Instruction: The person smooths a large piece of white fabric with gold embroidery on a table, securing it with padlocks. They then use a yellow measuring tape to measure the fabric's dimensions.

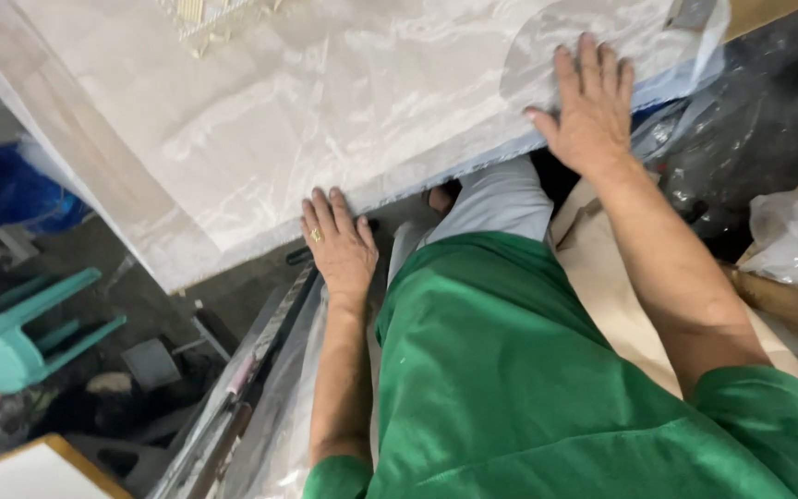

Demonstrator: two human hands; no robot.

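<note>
Both hands flat on sheer fabric.
I see left hand point(339, 242) and right hand point(588, 106) spread open, gripping nothing, pressing white fabric point(325, 102) at the surface's near edge, apparently holding it smooth.

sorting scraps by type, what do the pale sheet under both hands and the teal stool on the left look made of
Pale sheet: seemingly thin sheer fabric or film with a soft sheen; it wrinkles and shows the board beneath. The left hand and right hand press flat on it.
Teal stool: likely moulded plastic, smooth, uniformly coloured.
</note>
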